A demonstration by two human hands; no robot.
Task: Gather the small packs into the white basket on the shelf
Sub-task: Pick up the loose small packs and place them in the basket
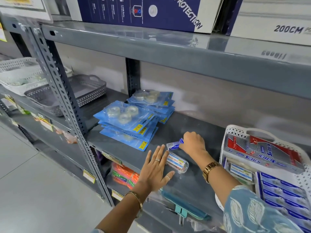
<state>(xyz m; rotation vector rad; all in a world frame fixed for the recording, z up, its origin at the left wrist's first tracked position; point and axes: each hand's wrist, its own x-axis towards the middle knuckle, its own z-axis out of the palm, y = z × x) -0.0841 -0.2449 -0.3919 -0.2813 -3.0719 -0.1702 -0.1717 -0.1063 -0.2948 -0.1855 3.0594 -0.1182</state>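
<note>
Her right hand (pixel 193 142) pinches a small blue-white pack (pixel 173 146), the white basket (pixel 235 132) just right, while her left hand (pixel 156 170) lies open, empty.

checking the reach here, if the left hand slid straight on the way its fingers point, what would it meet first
Probably the small white and blue pack pinched by the right hand; the left hand points that way, though depth is unclear.

- Premises: a retail shop, stationery and household goods aisle
- Grey slotted-angle steel shelving (pixel 67 98) runs in tiers along a tiled floor
- Stacked blue tape packs (pixel 127 121) each carry a yellow price sticker
- Price tags (pixel 88 176) are fixed to the shelf edges
- Boxed goods (pixel 143 12) sit on the top tier
- A white basket (pixel 235 132) holds packaged stock, some with shop labels
</note>
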